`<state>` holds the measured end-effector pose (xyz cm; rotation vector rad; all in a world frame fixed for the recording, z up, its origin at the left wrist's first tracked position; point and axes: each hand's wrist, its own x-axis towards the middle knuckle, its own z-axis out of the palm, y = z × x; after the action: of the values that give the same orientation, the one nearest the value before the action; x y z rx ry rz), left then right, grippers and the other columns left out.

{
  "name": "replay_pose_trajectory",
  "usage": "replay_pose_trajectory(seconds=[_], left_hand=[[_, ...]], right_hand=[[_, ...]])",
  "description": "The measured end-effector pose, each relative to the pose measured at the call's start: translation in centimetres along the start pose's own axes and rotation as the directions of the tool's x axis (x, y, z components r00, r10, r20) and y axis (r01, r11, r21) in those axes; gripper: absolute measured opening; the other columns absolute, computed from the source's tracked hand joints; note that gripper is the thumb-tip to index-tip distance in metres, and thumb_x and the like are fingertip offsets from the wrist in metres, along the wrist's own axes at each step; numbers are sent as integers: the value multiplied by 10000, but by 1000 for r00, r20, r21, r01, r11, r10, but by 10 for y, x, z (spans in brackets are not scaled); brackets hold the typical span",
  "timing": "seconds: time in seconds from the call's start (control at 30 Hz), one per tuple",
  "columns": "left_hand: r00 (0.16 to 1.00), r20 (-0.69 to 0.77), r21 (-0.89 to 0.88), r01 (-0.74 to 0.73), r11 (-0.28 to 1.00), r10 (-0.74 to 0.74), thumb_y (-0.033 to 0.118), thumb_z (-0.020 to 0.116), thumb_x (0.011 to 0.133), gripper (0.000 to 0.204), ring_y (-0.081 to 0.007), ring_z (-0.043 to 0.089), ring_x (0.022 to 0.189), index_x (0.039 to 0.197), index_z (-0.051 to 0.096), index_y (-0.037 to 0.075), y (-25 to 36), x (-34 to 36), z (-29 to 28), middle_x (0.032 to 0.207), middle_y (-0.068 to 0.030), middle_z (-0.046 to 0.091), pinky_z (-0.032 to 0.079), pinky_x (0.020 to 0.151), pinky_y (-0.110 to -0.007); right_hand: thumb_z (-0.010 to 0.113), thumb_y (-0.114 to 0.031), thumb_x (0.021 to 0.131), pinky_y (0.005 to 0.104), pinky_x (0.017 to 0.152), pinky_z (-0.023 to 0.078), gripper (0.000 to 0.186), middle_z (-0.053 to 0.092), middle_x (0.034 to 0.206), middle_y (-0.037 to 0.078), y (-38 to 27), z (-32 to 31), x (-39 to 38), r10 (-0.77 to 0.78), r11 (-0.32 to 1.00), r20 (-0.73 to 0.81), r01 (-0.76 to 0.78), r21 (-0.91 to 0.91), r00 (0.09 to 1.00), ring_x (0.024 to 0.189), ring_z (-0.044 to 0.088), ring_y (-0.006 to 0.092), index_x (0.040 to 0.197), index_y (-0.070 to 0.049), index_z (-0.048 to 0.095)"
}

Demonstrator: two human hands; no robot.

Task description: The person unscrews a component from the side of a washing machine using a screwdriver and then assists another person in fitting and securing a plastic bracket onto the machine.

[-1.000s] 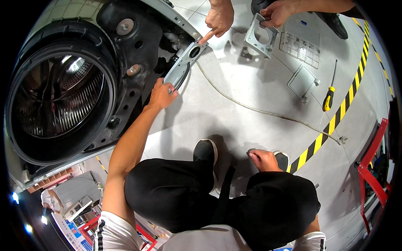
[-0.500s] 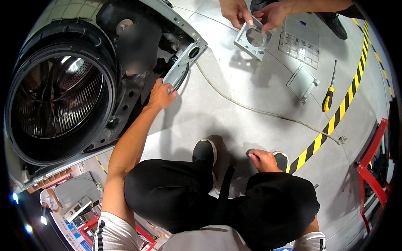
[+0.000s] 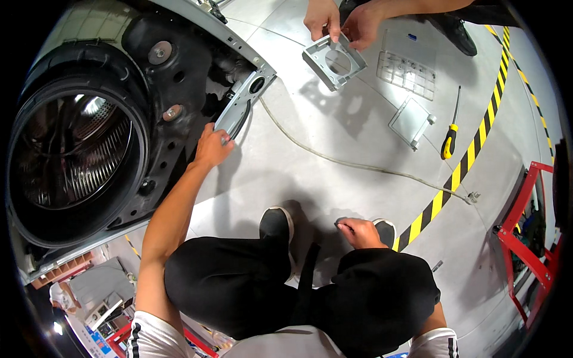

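Observation:
My left hand (image 3: pixel 212 146) is closed on the lower end of a grey metal strip (image 3: pixel 236 107) with a dark hose and round opening, along the washing machine's edge. The machine's open drum (image 3: pixel 77 155) and black front area (image 3: pixel 185 77) fill the left side. My right hand (image 3: pixel 358 232) is closed beside my right knee; what it holds, if anything, is unclear. At the top, a co-worker's two hands (image 3: pixel 325 18) hold a grey square frame (image 3: pixel 325 71) with a round hole, above the floor.
On the floor (image 3: pixel 310 179) lie a clear compartment box (image 3: pixel 406 74), a grey square flap (image 3: pixel 409 122), a yellow-black screwdriver (image 3: pixel 449 140) and a long cable (image 3: pixel 352 165). Striped tape (image 3: pixel 430 218) runs at the right, beside a red metal structure (image 3: pixel 525 262). Another person (image 3: pixel 62 298) is at the lower left.
The co-worker's pointing hand has left the strip's end and joined the other hand on the square frame, which has moved left. The view has shifted slightly; my hands keep their poses.

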<state>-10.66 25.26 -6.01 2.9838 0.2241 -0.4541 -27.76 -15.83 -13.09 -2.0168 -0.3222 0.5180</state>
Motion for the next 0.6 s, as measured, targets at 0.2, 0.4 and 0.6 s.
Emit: replay_pose_trajectory(seconds=[0.2, 0.4, 0.6], left_hand=[[1000, 6, 3, -10, 1000, 10, 268, 663, 741, 240, -406, 437, 1168, 897, 658, 85, -6, 2, 3, 1285, -245, 399, 376, 979, -411], [1000, -1, -5, -23, 1000, 23, 263, 669, 737, 238, -414, 436, 1167, 892, 655, 84, -6, 2, 2, 1275, -249, 409, 374, 981, -415], [999, -32, 0, -43, 999, 43, 241, 669, 735, 215, -416, 432, 1176, 869, 651, 74, -9, 4, 8, 1287, -252, 404, 379, 978, -407]], right_hand=[[611, -158, 833, 383, 624, 493, 106, 640, 786, 140, -1, 0, 0, -17, 1000, -3, 17, -2, 1000, 717, 618, 331, 878, -66, 638], [612, -167, 835, 384, 624, 495, 111, 640, 779, 137, 1, 1, 0, -34, 999, -26, 34, 5, 999, 716, 620, 329, 881, -70, 639], [602, -173, 847, 385, 633, 497, 120, 642, 785, 139, 1, 1, -1, -7, 1000, -12, 7, 13, 1000, 720, 622, 329, 887, -65, 638]])
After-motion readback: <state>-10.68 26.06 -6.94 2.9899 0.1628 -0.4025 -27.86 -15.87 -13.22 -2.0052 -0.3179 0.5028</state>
